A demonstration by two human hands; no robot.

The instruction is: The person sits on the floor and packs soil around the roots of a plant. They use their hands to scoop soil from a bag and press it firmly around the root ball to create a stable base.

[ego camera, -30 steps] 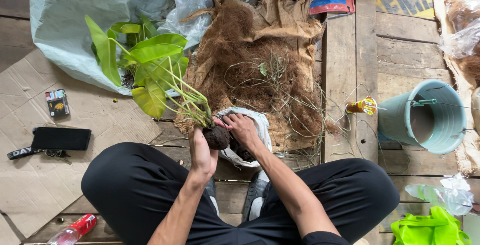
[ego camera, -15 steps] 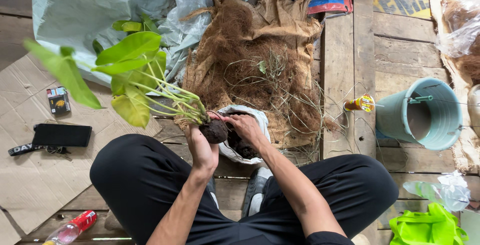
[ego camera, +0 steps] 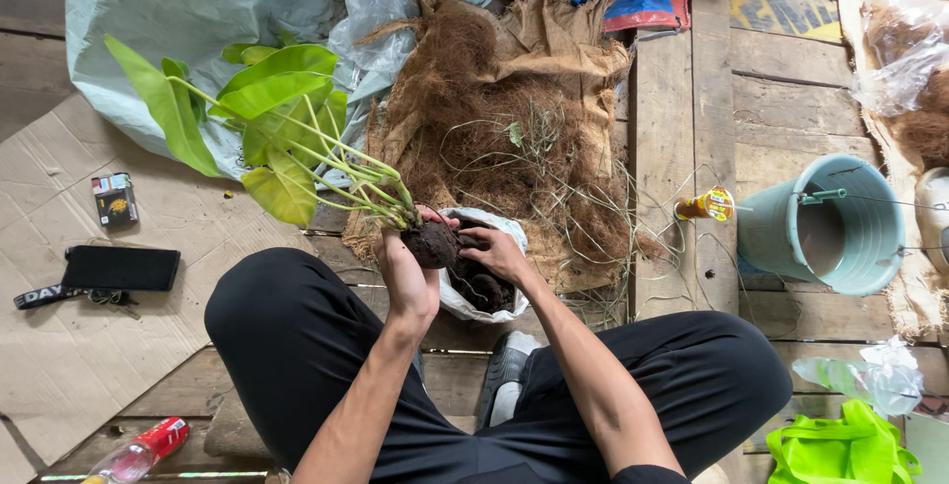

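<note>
Right hand's (ego camera: 494, 255) fingertips buried inside white soil bag (ego camera: 473, 296) at centre. Root ball (ego camera: 430, 244) half covered by left hand (ego camera: 407, 281). Green bag (ego camera: 835, 449) cut off at lower right; bottle (ego camera: 138, 452) cropped at lower left.

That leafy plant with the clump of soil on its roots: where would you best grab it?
Grip the plant low, at its dark root ball, cupping from below as the left hand does. The thin stems all meet there, and the leaves fan up and left, too flimsy to bear it.
</note>
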